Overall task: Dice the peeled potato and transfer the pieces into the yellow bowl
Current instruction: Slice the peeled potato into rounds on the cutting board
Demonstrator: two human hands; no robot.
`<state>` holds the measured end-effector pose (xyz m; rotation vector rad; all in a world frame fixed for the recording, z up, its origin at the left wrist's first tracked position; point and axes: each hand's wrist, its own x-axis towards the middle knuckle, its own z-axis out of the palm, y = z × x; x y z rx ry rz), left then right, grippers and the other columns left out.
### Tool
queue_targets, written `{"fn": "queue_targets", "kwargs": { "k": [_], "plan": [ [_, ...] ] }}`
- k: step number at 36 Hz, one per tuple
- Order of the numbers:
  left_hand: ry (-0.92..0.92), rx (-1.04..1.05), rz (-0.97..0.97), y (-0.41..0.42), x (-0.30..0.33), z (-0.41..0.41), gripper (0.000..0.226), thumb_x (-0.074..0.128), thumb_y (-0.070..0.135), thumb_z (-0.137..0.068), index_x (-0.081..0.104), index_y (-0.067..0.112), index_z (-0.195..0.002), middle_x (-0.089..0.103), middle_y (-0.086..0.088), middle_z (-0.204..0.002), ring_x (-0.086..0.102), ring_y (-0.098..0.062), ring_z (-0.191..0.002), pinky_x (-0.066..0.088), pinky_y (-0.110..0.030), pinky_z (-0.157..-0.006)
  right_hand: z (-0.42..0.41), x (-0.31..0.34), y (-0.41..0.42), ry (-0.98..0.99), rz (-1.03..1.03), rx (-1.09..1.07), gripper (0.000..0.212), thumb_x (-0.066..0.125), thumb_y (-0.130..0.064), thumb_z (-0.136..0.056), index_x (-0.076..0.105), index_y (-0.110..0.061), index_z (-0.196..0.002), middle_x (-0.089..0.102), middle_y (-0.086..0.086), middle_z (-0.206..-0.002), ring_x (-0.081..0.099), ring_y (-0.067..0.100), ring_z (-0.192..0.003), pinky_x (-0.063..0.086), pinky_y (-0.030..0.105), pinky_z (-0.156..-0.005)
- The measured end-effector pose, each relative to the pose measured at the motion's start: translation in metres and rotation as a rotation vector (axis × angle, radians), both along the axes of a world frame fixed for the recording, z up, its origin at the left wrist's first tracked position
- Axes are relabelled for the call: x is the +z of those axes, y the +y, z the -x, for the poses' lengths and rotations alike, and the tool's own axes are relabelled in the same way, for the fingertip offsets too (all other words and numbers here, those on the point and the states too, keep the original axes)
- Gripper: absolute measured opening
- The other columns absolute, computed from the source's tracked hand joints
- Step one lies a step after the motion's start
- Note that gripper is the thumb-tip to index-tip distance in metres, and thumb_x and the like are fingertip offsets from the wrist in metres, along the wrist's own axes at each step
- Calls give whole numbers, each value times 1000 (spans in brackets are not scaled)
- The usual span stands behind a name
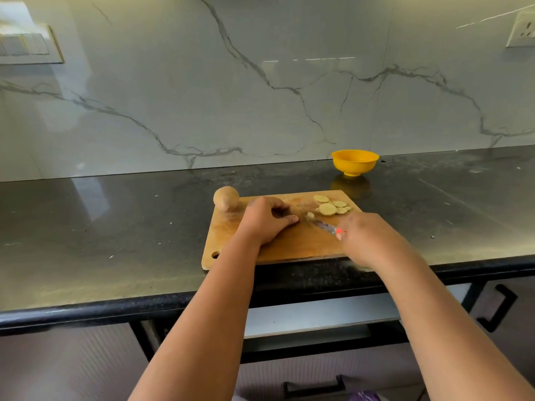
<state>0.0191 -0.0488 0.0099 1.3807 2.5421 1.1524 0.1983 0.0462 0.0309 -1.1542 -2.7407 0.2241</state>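
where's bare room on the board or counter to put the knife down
Free: the board's near half between both hands, and the counter left of the board. Also the counter right of the yellow bowl. Crowded: the board's far right corner with potato slices, and the far left corner by the whole potato.

One bowl point(355, 162), one board point(278, 244), one knife point(325, 226), two hands point(267, 219).

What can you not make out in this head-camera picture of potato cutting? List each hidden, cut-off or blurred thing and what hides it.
- Potato piece being cut: hidden under the curled left hand, head view.
- Knife handle: covered by the right hand; only a red tip shows.
- Inside of the yellow bowl: hidden by its own rim at this low angle.
- Switch plate: blurred near the left edge.
- Wall socket: cut off by the right edge.
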Motion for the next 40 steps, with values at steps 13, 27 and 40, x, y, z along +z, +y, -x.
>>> {"fn": "queue_targets", "kwargs": {
  "k": [13, 27, 40],
  "plan": [
    [31, 14, 20, 0, 2, -5, 44, 73, 34, -87, 66, 12, -125, 68, -2, -121, 60, -15, -109, 45, -21, -90, 12, -24, -28, 304, 23, 65, 32, 46, -19, -102, 56, -20, -133, 65, 5, -109, 60, 18, -92, 53, 30, -78],
    [39, 25, 28, 1, 3, -7, 45, 73, 34, -88, 66, 11, -125, 67, -2, -121, 60, -16, -110, 44, -23, -90, 14, -20, -38, 297, 1, 43, 42, 36, -13, -104, 40, -19, -146, 58, 1, -100, 52, 14, -82, 47, 27, -67],
    [85, -7, 13, -1, 4, -6, 26, 74, 27, -87, 74, 11, -107, 73, -4, -104, 65, -20, -98, 51, -36, -91, 46, 23, -49, -68, 83, 33, 40, 52, -5, -97, 46, -12, -136, 58, 9, -121, 59, 23, -105, 49, 30, -78]
  ]
}}
